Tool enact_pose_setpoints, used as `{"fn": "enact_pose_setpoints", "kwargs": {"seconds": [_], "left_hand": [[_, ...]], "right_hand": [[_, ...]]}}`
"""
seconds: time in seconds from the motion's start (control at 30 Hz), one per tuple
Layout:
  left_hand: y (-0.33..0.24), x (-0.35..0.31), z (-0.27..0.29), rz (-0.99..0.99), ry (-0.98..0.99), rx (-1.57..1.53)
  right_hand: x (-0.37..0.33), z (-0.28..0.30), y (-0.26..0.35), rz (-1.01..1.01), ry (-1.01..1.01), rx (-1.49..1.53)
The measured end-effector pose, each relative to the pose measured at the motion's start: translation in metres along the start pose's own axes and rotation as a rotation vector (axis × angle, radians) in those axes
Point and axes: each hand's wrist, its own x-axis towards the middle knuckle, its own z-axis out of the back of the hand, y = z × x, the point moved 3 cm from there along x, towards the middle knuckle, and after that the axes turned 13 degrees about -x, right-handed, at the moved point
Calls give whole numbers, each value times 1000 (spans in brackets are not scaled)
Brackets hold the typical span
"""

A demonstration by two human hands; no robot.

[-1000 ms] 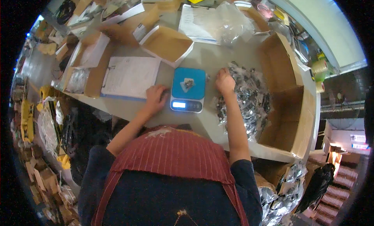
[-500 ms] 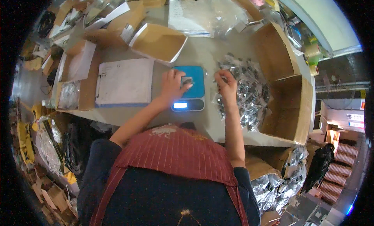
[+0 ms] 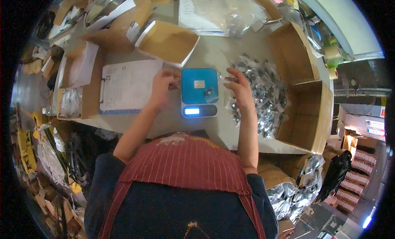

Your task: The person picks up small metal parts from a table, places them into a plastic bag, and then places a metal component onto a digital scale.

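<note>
A digital scale with a blue top (image 3: 190,90) and a lit display is on the table in front of me. One small clear bag with a dark round part (image 3: 210,93) lies on its lower right area. Left of the scale, my left hand (image 3: 161,90) has its fingers curled around what looks like another small bag with a dark part (image 3: 173,86), mostly hidden by the fingers. To the right of the scale, my right hand (image 3: 241,90) hovers with fingers apart, holding nothing that I can see. Beside it spreads a pile of small bagged dark parts (image 3: 265,95).
An open cardboard box (image 3: 304,111) lies right of the pile. A shallow cardboard tray (image 3: 166,41) sits beyond the scale. Printed sheets (image 3: 127,86) lie at left, near a box with plastic bags (image 3: 88,103). More papers (image 3: 197,16) and clear plastic (image 3: 240,16) are at the back.
My left hand has drawn back leftward off the scale, where a small bag now lies in view. My right hand's fingers have spread from a pinch beside the pile.
</note>
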Motion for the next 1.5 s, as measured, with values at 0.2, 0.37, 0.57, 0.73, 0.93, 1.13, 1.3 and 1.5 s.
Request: {"fn": "enact_pose_setpoints", "kwargs": {"seconds": [0.2, 0.37, 0.57, 0.73, 0.93, 1.13, 1.3, 1.5], "left_hand": [[18, 2, -29, -300, 311, 422], [17, -23, -79, -673, 326, 1083], [25, -30, -97, -625, 399, 1162], [27, -32, -93, -621, 423, 1275], [28, -29, -82, -671, 473, 1254], [32, -7, -16, -379, 296, 730], [13, -1, -4, 50, 184, -109], [2, 7, -42, 169, 143, 282]], "right_hand": [[-3, 10, 1, 23, -29, 193], [-8, 17, 1, 7, -96, 259], [-11, 19, 1, 32, -209, 387], [-6, 7, -4, 78, -220, 421], [-2, -12, -3, 101, -132, 405], [-15, 4, -16, 260, -114, -388], [-42, 9, -66, 314, -145, -1079], [-41, 24, -76, 385, -195, -1178]]}}
